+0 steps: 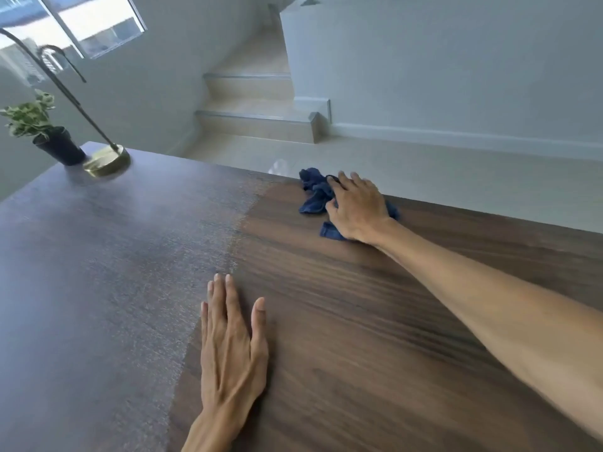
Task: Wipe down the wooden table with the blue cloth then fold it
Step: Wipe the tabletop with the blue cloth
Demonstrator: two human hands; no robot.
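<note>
clearly the wiping is under way and not the folding: the blue cloth [316, 194] lies bunched in a crumpled wad near the far edge of the wooden table [375, 321], at about one o'clock from the middle of the view, and the right hand [357, 208] is laid on top of it. its fingers are spread and bent over the wad, pressing it down on the wood, with cloth showing out from under the hand on several sides; a bunched cloth under a flat palm is, i judge, how one keeps weight on it while it slides.

the left hand [232, 347] lies flat at about six o'clock, palm down, fingers straight and together, thumb a little apart, holding nothing. it looks placed as a brace, to steady the body while the right arm reaches out across the board.

the table shows two tones: a dull, greyish stretch toward nine o'clock and a darker, richer brown from the centre toward three o'clock. whether that is dust or window glare i cannot tell.

at ten o'clock, on the far left corner, stand a small potted plant [49, 135] and the brass base of a lamp [106, 161], well apart from the cloth.
</note>
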